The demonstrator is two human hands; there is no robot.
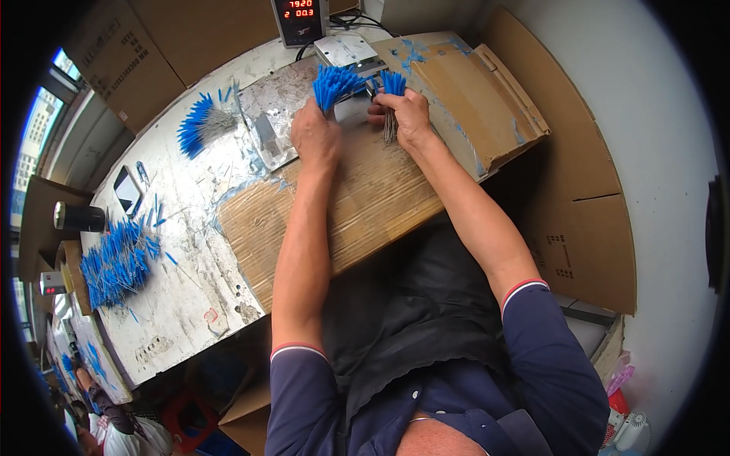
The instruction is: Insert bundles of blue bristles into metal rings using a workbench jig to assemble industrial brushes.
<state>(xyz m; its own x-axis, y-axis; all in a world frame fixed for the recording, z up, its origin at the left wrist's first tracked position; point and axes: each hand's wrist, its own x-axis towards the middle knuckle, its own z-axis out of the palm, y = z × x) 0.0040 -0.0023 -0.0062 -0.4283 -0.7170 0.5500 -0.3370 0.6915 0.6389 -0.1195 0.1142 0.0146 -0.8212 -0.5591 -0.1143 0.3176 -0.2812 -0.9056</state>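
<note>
Near the far side of the bench, my left hand is closed around a thick bundle of blue-tipped wires, their blue ends fanning up and to the right. Just beside it, my right hand grips a smaller bundle of blue-tipped wires. Its blue ends point up, and its thin grey stems hang below the fingers. The two bundles nearly meet at their blue ends. Behind them a small metal device is partly hidden. Under my hands lies a worn cardboard sheet.
A fanned pile of blue-tipped wires lies left of a metal plate. Farther left are a larger heap, a phone and a black cup. A red-digit display box stands at the back, a cardboard box to the right.
</note>
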